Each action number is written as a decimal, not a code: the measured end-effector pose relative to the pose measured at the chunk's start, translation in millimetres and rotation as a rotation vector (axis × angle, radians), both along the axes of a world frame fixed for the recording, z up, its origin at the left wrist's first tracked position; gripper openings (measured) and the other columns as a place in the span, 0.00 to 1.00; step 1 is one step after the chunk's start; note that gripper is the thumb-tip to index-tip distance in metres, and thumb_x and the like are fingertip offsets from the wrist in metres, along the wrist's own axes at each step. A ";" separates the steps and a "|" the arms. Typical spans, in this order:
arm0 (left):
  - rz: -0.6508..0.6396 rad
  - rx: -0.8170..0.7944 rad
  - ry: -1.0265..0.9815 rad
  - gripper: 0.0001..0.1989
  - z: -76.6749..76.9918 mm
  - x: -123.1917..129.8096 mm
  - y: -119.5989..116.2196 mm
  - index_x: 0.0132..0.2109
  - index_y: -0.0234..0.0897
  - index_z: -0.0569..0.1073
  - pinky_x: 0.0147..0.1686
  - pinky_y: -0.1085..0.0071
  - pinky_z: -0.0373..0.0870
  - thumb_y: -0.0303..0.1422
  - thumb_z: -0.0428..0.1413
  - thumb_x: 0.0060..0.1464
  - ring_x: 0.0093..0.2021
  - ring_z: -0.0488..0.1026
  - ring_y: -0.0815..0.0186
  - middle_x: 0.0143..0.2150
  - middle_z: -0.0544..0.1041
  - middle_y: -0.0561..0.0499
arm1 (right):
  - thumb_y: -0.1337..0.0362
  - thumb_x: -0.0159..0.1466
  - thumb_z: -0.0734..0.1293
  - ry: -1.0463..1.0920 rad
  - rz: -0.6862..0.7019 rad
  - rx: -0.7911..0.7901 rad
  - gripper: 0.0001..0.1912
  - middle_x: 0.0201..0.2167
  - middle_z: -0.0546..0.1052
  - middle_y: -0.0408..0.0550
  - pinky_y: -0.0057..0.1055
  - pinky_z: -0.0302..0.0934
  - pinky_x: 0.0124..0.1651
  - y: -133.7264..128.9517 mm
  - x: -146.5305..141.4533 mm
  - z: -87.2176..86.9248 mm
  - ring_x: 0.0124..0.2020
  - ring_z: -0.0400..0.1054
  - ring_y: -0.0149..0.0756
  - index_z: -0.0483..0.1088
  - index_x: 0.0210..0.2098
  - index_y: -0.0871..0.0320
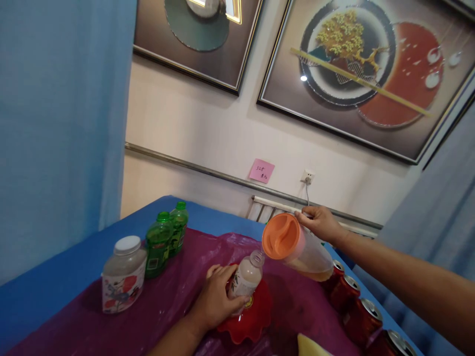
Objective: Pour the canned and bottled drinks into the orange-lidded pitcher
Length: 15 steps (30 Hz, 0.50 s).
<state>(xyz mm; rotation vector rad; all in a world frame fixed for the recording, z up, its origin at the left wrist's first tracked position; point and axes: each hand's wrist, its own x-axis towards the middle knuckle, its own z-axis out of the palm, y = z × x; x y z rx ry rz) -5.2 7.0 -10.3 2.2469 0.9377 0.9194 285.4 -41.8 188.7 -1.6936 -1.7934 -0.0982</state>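
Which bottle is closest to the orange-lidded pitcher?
The clear bottle in the left hand; the green bottles and white-lidded jar stand farther from the pitcher.

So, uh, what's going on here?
A person's left hand holds a small clear bottle, tilted and uncapped, over a red dish. The right hand holds an orange-lidded pitcher, tilted with its lid close to the bottle's mouth; I can't make out any liquid passing between them. Green bottles stand off to the left, red cans to the right.
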 end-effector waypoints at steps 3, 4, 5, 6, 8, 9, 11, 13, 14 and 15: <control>-0.005 -0.010 0.000 0.33 -0.8 0.2 0.0 0.56 0.38 0.74 0.64 0.47 0.54 0.37 0.69 0.40 0.54 0.74 0.48 0.53 0.80 0.45 | 0.43 0.61 0.61 0.000 -0.007 0.002 0.27 0.16 0.51 0.37 0.28 0.41 0.22 0.2 -0.8 1.2 0.20 0.46 0.27 0.52 0.17 0.54; -0.004 -0.012 -0.002 0.33 -1.2 0.2 0.3 0.56 0.39 0.74 0.64 0.47 0.54 0.37 0.69 0.40 0.54 0.74 0.48 0.53 0.80 0.45 | 0.43 0.61 0.61 -0.005 -0.010 -0.001 0.27 0.16 0.51 0.37 0.28 0.41 0.22 0.1 -1.2 1.8 0.19 0.46 0.27 0.53 0.17 0.54; -0.002 -0.012 -0.004 0.33 -1.6 0.2 0.5 0.56 0.39 0.74 0.64 0.47 0.54 0.37 0.69 0.40 0.54 0.73 0.48 0.53 0.80 0.45 | 0.43 0.61 0.61 -0.011 -0.014 -0.003 0.27 0.16 0.52 0.37 0.28 0.41 0.22 -0.1 -1.7 2.5 0.19 0.46 0.27 0.53 0.17 0.54; 0.000 -0.012 -0.005 0.34 -1.7 0.2 0.8 0.56 0.39 0.74 0.64 0.48 0.54 0.37 0.69 0.40 0.54 0.73 0.49 0.52 0.80 0.45 | 0.43 0.61 0.61 -0.018 -0.018 -0.004 0.27 0.15 0.52 0.37 0.28 0.41 0.22 -0.2 -2.1 3.2 0.19 0.46 0.27 0.53 0.17 0.54; -0.003 -0.012 -0.002 0.33 -1.4 0.2 1.0 0.56 0.39 0.74 0.64 0.48 0.55 0.37 0.69 0.40 0.53 0.73 0.49 0.52 0.80 0.45 | 0.43 0.61 0.61 -0.038 -0.025 -0.001 0.26 0.16 0.52 0.37 0.28 0.41 0.23 -0.3 -2.9 4.7 0.20 0.46 0.27 0.53 0.17 0.54; -0.003 -0.013 0.000 0.33 -0.9 0.2 0.9 0.56 0.38 0.74 0.64 0.48 0.55 0.37 0.69 0.40 0.53 0.73 0.49 0.52 0.80 0.45 | 0.43 0.61 0.61 -0.046 -0.026 0.002 0.26 0.16 0.52 0.37 0.28 0.41 0.23 -0.4 -3.4 5.4 0.20 0.46 0.27 0.53 0.16 0.54; 0.000 -0.017 0.001 0.33 0.4 0.3 0.5 0.55 0.38 0.74 0.63 0.48 0.55 0.37 0.69 0.40 0.53 0.73 0.49 0.52 0.80 0.45 | 0.43 0.61 0.61 -0.058 -0.023 0.007 0.26 0.16 0.51 0.37 0.28 0.40 0.23 -0.5 -4.3 6.9 0.20 0.46 0.27 0.52 0.16 0.54; 0.002 -0.025 0.005 0.33 1.5 0.3 -0.1 0.55 0.38 0.74 0.63 0.49 0.55 0.37 0.69 0.40 0.53 0.73 0.49 0.52 0.80 0.45 | 0.44 0.61 0.60 -0.064 -0.019 0.009 0.26 0.16 0.51 0.37 0.29 0.40 0.23 -1.0 -5.5 8.5 0.20 0.45 0.27 0.51 0.16 0.54; 0.004 -0.028 0.007 0.33 1.7 0.2 -0.4 0.55 0.38 0.74 0.63 0.49 0.55 0.37 0.69 0.40 0.53 0.73 0.49 0.52 0.80 0.45 | 0.44 0.61 0.60 -0.067 -0.019 0.012 0.26 0.16 0.50 0.37 0.29 0.40 0.23 -1.3 -6.1 9.2 0.20 0.45 0.27 0.51 0.16 0.54; 0.004 -0.028 0.009 0.32 1.7 0.1 -0.7 0.55 0.38 0.74 0.63 0.49 0.55 0.37 0.69 0.40 0.53 0.73 0.49 0.51 0.81 0.45 | 0.44 0.61 0.60 -0.071 -0.019 0.014 0.26 0.16 0.50 0.37 0.29 0.40 0.23 -1.7 -6.8 9.9 0.20 0.45 0.27 0.51 0.16 0.54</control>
